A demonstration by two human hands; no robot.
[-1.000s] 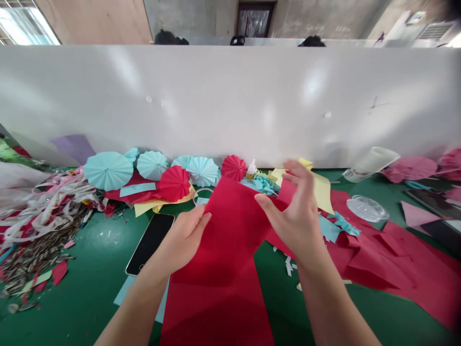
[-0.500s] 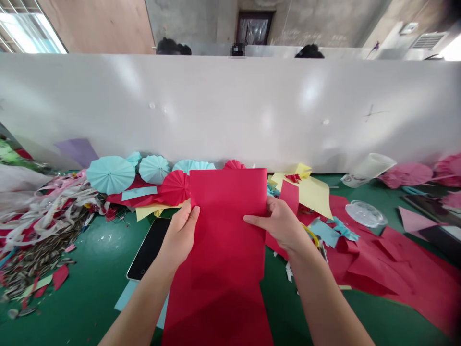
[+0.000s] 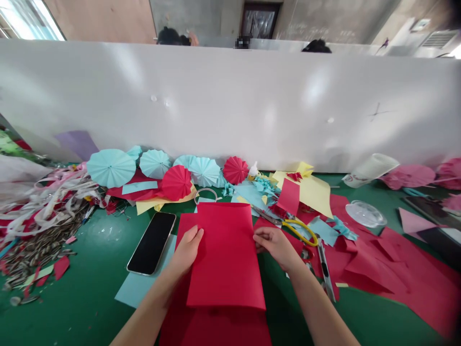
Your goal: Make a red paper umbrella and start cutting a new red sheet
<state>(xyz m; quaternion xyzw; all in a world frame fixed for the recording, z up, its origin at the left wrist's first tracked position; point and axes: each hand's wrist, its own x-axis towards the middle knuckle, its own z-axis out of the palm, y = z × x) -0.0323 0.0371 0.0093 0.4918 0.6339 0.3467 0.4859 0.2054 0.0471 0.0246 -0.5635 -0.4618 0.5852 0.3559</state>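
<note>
A folded sheet of red paper [image 3: 225, 259] is held in front of me, over more red paper [image 3: 216, 329] lying on the table. My left hand [image 3: 186, 251] grips its left edge, thumb on top and the other fingers hidden behind. At the right edge, my right hand [image 3: 274, 246] has its fingers closed on the paper near the top. The sheet's upper end shows a rounded fold, and its lower edge lifts slightly. Left of my left hand, a black-screened phone [image 3: 151, 244] rests partly on light blue paper [image 3: 129, 290].
Pleated paper rosettes, blue [image 3: 111, 168] and red [image 3: 236, 170], line the white partition [image 3: 230, 110]. Yellow-handled scissors [image 3: 300, 233] and a utility knife [image 3: 326, 271] lie right. Ribbons [image 3: 68, 194] heap at left, red scraps [image 3: 389, 269] and a plastic cup [image 3: 369, 170] at right.
The red paper has come down toward the table and its top end is now lower, uncovering rosettes and scissors behind. My right hand moved down, its extended thumb drawing in to the edge.
</note>
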